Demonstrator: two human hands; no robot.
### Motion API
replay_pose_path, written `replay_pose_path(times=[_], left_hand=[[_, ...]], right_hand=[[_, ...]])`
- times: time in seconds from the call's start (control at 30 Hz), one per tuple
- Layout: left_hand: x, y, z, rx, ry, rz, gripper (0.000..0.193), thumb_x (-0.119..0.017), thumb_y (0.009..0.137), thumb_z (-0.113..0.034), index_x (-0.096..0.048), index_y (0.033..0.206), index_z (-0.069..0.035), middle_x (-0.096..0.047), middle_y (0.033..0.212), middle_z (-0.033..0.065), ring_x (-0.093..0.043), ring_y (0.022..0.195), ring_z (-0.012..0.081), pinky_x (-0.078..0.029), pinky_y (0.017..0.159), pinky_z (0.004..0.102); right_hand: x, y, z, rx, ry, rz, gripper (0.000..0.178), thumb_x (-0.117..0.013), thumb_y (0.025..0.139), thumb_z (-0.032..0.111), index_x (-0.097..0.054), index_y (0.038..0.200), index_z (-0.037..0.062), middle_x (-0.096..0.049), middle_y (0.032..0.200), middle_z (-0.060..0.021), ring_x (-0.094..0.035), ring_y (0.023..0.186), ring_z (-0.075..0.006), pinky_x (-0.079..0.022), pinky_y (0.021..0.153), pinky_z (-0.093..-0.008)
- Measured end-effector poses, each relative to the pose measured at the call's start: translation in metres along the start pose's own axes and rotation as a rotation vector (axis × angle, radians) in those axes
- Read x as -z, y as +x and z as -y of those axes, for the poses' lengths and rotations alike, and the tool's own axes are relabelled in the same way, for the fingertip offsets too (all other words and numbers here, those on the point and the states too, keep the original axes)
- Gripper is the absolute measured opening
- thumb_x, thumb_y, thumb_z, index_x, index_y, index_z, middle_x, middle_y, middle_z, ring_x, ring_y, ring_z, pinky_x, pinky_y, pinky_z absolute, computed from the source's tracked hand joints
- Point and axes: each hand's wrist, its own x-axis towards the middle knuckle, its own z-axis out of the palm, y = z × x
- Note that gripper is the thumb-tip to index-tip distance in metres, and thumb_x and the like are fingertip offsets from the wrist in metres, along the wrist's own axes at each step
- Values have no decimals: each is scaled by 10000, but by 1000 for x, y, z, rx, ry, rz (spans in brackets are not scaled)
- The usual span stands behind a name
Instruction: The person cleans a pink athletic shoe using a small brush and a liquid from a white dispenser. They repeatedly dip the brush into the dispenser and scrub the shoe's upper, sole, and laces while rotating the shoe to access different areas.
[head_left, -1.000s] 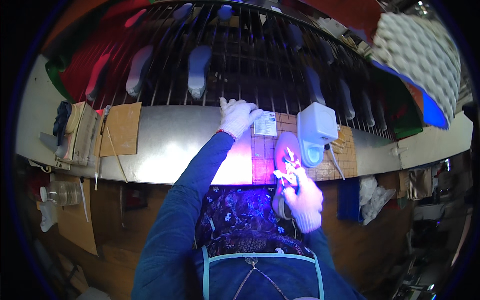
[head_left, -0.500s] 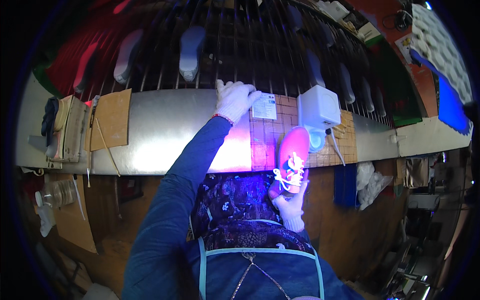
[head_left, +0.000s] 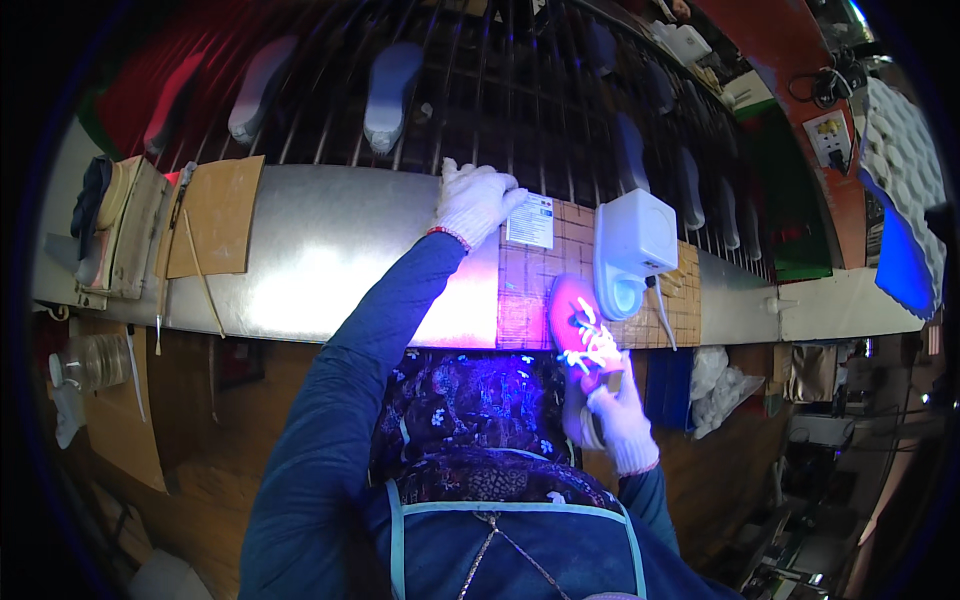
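Note:
My left hand (head_left: 475, 203), in a white knitted glove, lies on the far edge of the metal worktop beside the rods. Its fingers are stretched out and its thumb points toward a white printed label (head_left: 529, 221). My right hand (head_left: 621, 417), gloved too, grips a reddish-pink shoe (head_left: 572, 312) with white laces near the worktop's front edge. The toe points away from me. A pale curved part shows under the shoe by my wrist; I cannot tell what it is. Just beyond the shoe stands a white boxy device (head_left: 640, 232) with a round cup at its front.
Several grey shoe soles, such as this one (head_left: 391, 98), lie on the metal rods (head_left: 480, 90) past the worktop. Cardboard (head_left: 215, 215) and a thin stick (head_left: 203, 270) are at the left. A plastic bag (head_left: 718, 390) hangs at the right below the edge.
My right hand has drawn the shoe down toward me and tilted it, its wrist shifting right. My left hand stays at the worktop's far edge. The whole view has shifted slightly.

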Motion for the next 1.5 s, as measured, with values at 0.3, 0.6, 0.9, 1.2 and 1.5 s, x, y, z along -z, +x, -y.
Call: replay_pose_path(times=[0.3,0.6,0.9,1.2,1.5], left_hand=[[-1,1,2,0,7,35,419,-562,971,-521,-773,1135,-199,-726,1107,74,-635,1152,305,-280,1162,613],[-3,2,1,-13,15,33,402,-552,985,-503,-777,1123,-200,-727,1095,72,-635,1144,305,-293,1159,596],[-1,0,0,1,7,10,381,-568,979,-486,-782,1097,-194,-735,1078,63,-639,1113,306,-289,1152,612],[-4,2,0,-31,16,-13,378,-576,976,-482,-785,1088,-189,-740,1087,54,-644,1106,292,-325,1116,597],[2,-1,-2,7,-30,18,371,-575,991,-458,-787,1091,-170,-745,1081,97,-653,1105,323,-300,1152,612]], right_hand=[[-6,42,26,90,-1,24,923,-654,908,25,-90,1638,54,-632,1102,-87,-616,853,-133,-537,748,-280],[11,56,17,160,35,160,602,-629,936,38,-375,1479,98,-574,1107,-31,-564,874,-108,-492,717,-253],[-1,16,24,78,-16,113,554,-644,897,21,-424,1403,65,-563,1136,-45,-557,1013,-134,-492,870,-297],[-6,66,30,-7,-46,54,725,-678,932,136,-309,1549,44,-598,1110,-34,-573,890,-107,-512,779,-273],[-10,11,25,54,-212,112,750,-635,843,40,-310,1519,55,-602,1139,-78,-599,970,-144,-515,833,-309]])
